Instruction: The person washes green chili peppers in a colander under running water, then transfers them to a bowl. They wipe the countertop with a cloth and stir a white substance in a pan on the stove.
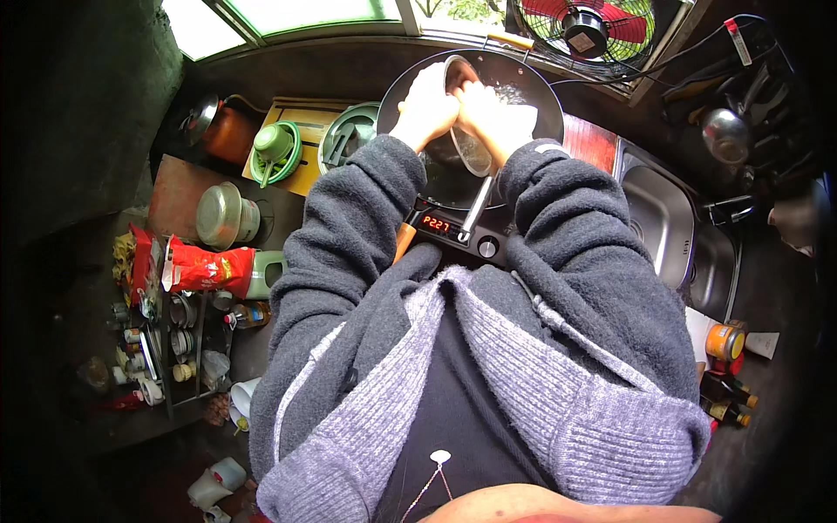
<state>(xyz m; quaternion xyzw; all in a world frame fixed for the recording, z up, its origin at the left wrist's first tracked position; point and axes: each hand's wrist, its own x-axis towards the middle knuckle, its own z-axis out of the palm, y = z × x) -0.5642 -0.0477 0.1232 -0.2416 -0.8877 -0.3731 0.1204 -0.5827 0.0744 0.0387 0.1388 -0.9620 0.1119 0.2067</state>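
Note:
Over a black wok (395, 88), my left hand (425, 108) grips a metal bowl (461, 67), its fingers around the rim. My right hand (487, 118) reaches to the same bowl with its fingers at the inside; whether it grips the bowl is hard to tell. Beneath the hands, a ladle (476, 153) rests in the wok, its metal handle slanting toward me over the rim. The wok stands on an induction cooker (451, 229) with a lit red display. Some shiny contents show at the wok's far right, partly washed out by glare.
Left of the wok are a glass-like lidded bowl (327, 140) with dark utensils, a green basket (297, 163) with greens and a cup, and a wooden board (307, 186). A double steel sink (667, 222) lies right. A red-bladed fan (624, 29) stands in the window.

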